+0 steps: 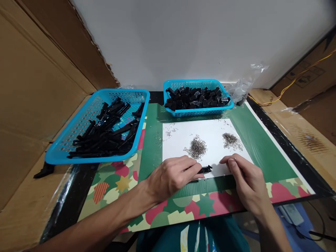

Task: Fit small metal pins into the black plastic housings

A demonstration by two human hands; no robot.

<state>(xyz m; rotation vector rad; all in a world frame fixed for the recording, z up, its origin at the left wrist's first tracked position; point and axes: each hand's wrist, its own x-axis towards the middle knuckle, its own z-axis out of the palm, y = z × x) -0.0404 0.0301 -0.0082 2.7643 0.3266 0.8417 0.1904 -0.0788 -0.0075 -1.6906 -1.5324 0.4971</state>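
Observation:
My left hand (181, 172) is closed around a slim black plastic part (206, 169), whose end sticks out past the fingers over the lower edge of a white sheet (178, 138). To its right, my right hand (245, 175) is pinched, thumb against forefinger. A tiny pale speck shows at those fingertips, too small to name. On the sheet lies a pile of small metal wire pieces (197, 147), just beyond my left hand. Another pile of fine metal pieces (231, 140) sits beyond my right hand, and a few are scattered at the sheet's far left corner.
A blue basket (143, 129) at left holds long black parts; another blue basket (198, 112) at the back holds short black pieces. Beside it stands a clear plastic bag (243, 89). A green mat (152, 140) lies under the sheet. Cardboard (34, 70) walls the left side.

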